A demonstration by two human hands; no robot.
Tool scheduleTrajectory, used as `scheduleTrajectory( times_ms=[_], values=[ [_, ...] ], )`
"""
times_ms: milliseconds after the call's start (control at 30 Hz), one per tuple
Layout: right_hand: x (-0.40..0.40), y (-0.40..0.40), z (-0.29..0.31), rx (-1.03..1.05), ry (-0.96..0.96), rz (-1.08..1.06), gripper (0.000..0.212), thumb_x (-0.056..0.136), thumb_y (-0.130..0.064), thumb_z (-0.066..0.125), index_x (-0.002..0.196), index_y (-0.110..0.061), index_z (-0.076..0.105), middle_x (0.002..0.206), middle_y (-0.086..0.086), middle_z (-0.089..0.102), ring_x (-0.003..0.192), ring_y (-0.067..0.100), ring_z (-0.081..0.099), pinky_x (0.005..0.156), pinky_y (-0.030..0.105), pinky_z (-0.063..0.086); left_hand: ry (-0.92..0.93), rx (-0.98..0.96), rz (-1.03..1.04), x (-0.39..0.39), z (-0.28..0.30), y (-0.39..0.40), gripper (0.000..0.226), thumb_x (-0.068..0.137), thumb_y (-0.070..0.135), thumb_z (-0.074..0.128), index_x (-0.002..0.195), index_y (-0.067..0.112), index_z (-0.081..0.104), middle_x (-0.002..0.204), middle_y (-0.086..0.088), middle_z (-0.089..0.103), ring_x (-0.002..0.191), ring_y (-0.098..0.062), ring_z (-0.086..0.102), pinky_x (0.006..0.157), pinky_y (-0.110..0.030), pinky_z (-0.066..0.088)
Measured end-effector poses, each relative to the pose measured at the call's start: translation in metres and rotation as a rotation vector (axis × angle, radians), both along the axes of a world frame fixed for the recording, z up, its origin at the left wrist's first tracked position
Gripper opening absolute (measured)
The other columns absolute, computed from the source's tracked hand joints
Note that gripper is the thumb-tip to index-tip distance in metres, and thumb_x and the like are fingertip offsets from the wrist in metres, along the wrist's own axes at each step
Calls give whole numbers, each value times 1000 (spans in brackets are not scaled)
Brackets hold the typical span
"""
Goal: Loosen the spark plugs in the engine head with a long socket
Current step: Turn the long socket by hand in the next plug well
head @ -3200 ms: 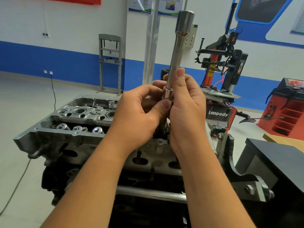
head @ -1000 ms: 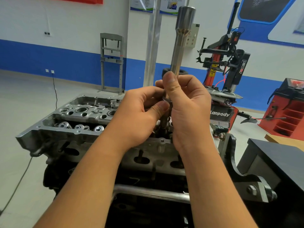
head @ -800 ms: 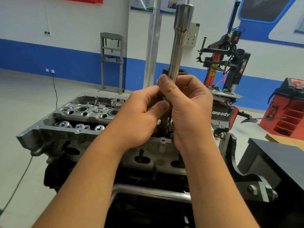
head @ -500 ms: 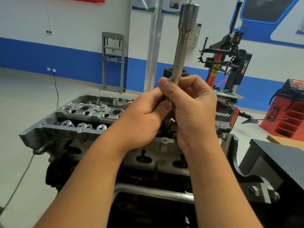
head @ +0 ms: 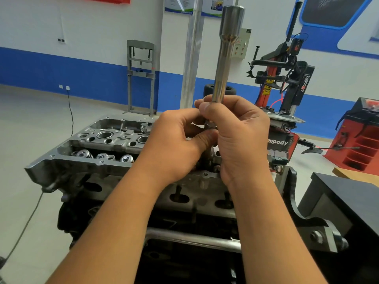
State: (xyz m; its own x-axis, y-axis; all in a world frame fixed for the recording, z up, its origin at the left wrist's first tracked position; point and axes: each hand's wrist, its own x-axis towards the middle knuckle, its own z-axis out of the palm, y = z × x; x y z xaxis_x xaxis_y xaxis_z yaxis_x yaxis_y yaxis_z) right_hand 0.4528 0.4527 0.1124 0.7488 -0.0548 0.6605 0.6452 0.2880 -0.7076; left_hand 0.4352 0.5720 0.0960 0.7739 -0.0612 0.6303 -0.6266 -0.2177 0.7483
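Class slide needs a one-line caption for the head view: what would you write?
Both hands, left and right, hold a long socket upright above the engine head.

White wall (head: pixel 92 23) with blue band (head: pixel 61 72) along the bottom, pale grey floor (head: pixel 30 124). Grey press frame (head: pixel 140 76) stands against the wall, silver pole (head: pixel 191 64) beside it. Black-red tyre changer (head: pixel 287 83) at right, red cabinet (head: pixel 361 144) far right. Posters (head: pixel 196 5) up top. Black cable (head: pixel 70 111) drops from a wall socket (head: pixel 64 87).
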Motion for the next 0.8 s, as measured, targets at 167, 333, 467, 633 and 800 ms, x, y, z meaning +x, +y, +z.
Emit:
scheduleTrajectory(
  times_ms=[167, 333, 467, 633, 800],
  values=[
    [0, 2, 0, 13, 1, 29, 14, 81, -1, 72, 79, -13, 78, 78, 8, 76, 73, 12, 72, 65, 21, 56, -30, 3, 68, 3, -2, -1, 30, 89, 14, 79, 117, 24, 73, 100, 8, 78, 92, -6, 75, 71, -26, 62],
    [-3, 7, -3, 0, -33, -2, 7, 85, -14, 80, 82, -18, 75, 74, 0, 73, 69, 11, 71, 64, 24, 57, -41, 53, 103, 5, -4, -2, 33, 89, 6, 78, 117, 22, 76, 101, 10, 78, 96, -4, 74, 85, -30, 63],
    [-5, 5, -5, 19, -41, -125, 23, 79, -24, 88, 77, -22, 65, 68, -5, 68, 62, 9, 64, 60, 22, 53, -38, 105, 46, 2, -5, -3, 43, 92, -2, 70, 125, 25, 73, 107, 16, 78, 102, 4, 71, 84, -14, 57],
    [-7, 4, -3, 41, -34, -91, 26, 79, -16, 87, 70, -24, 64, 66, -6, 66, 59, 9, 61, 58, 21, 52, -36, 102, 81, 4, -6, -5, 41, 89, -2, 74, 121, 24, 74, 102, 12, 78, 98, -3, 74, 85, -25, 61],
    [-4, 6, -2, -44, -17, -34, 13, 85, -24, 78, 80, -15, 71, 79, 7, 74, 72, 14, 70, 69, 29, 58, -26, 79, 96, 5, -6, -2, 36, 87, 4, 78, 117, 22, 74, 98, 9, 78, 93, -8, 75, 82, -38, 64]
  ],
)
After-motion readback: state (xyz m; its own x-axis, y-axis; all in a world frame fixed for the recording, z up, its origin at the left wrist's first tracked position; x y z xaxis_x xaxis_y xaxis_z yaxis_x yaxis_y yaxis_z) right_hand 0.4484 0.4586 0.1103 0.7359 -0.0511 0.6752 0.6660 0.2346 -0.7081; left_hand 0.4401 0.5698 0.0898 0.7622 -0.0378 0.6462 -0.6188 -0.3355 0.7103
